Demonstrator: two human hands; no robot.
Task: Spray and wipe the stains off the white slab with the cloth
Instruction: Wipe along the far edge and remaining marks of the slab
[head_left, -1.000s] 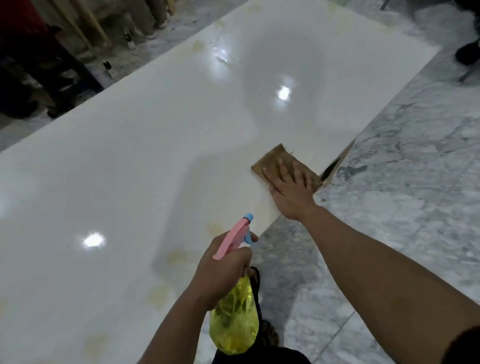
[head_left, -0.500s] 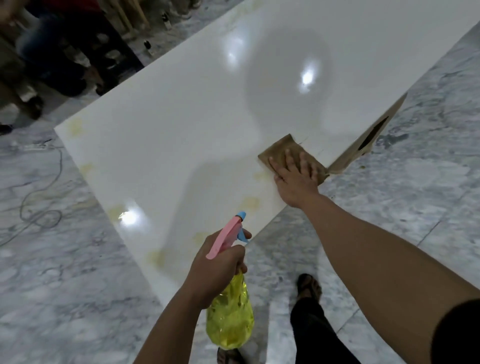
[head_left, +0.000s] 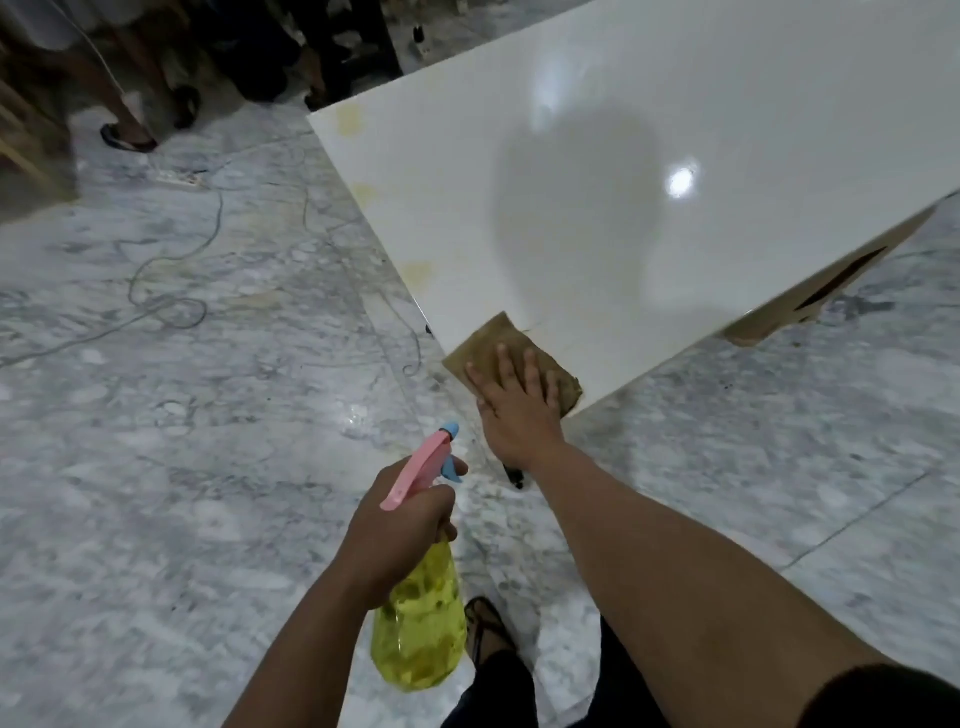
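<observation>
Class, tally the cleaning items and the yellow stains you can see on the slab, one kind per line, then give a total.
spray bottle: 1
cloth: 1
yellow stains on the white slab: 3, at
Total: 5

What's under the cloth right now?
The cloth lies flat on the slab's near corner, pressed by the right hand. Any stain beneath it is covered.

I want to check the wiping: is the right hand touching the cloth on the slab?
Touching. The head view shows the right hand lying flat on the brown cloth, fingers spread over it, at the slab corner.
</observation>
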